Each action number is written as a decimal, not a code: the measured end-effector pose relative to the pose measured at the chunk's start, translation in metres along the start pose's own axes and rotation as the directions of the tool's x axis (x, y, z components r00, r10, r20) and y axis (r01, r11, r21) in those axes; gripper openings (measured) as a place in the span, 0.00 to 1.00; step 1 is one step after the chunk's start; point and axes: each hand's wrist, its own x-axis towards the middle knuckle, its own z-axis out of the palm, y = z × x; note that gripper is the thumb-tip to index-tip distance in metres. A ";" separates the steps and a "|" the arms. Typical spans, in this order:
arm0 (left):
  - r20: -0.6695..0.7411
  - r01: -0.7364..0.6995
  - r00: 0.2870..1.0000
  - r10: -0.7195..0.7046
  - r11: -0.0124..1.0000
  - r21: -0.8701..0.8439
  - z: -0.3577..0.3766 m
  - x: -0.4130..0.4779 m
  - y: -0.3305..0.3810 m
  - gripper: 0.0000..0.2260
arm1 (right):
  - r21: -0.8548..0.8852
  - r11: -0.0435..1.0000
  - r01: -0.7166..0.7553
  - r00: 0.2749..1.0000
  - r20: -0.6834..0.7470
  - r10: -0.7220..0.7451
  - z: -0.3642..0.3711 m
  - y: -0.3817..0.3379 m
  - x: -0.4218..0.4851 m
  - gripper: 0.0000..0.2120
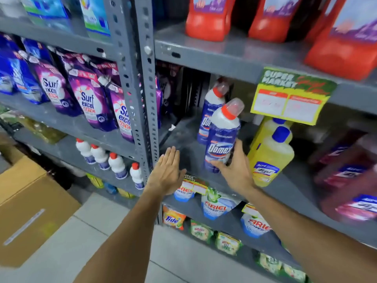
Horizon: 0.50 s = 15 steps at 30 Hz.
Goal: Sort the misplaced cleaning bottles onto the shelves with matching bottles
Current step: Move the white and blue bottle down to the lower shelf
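Note:
A white Domex bottle (222,137) with a blue label and red collar stands tilted at the front of the grey middle shelf (189,156). My right hand (236,166) grips its lower part from the right. A second Domex bottle (212,111) stands right behind it. My left hand (167,172) hovers flat, fingers together, over the bare shelf to the left of the bottle, holding nothing. Two yellow bottles (271,152) with blue caps stand just right of the Domex bottles. Several small white bottles (116,164) with red caps line a lower shelf in the left bay.
A grey perforated upright (142,99) divides the two shelf bays. Purple Surf Excel pouches (89,99) fill the left bay. Red jugs (208,19) stand on the top shelf, dark red bottles (346,174) at right, Ariel bags (216,205) below. A cardboard box (26,207) sits on the floor at left.

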 end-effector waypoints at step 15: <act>-0.041 0.023 0.999 -0.023 1.000 -0.004 0.039 0.017 -0.016 0.31 | 0.084 0.992 -0.090 0.991 -0.089 0.098 0.072 0.015 0.047 0.35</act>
